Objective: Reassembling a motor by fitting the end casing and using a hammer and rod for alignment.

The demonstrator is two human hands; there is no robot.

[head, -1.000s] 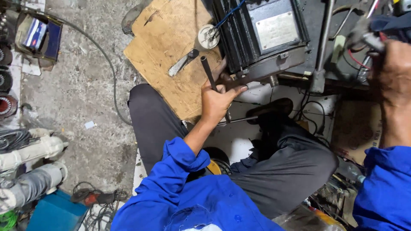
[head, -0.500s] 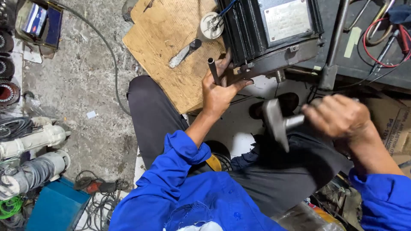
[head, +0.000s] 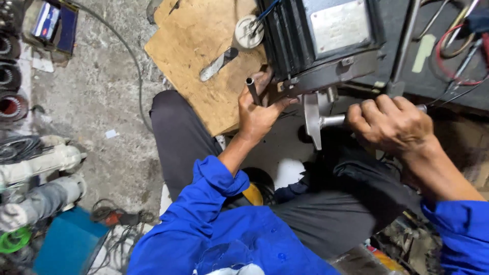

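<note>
Left hand (head: 260,114) pinches a dark steel tube (head: 253,90) against the ribbed black motor (head: 326,40) — right hand (head: 392,125) grips a smooth metal hammer (head: 318,121).

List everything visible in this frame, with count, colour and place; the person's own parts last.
Electric motor: one, black with a grey plate, top centre.
Hammer: one, metal, below the motor, in the right hand.
Metal rod: one, dark grey, in the left hand, against the motor.
Wooden board: one, tan, on the floor at top.
Knife-like tool: one, grey, on the board.
Round white part: one, on the board.
Pipes: two, whitish, on the left.
Blue box: one, bottom left.
Left hand: grips the rod.
Right hand: grips the hammer handle.
</note>
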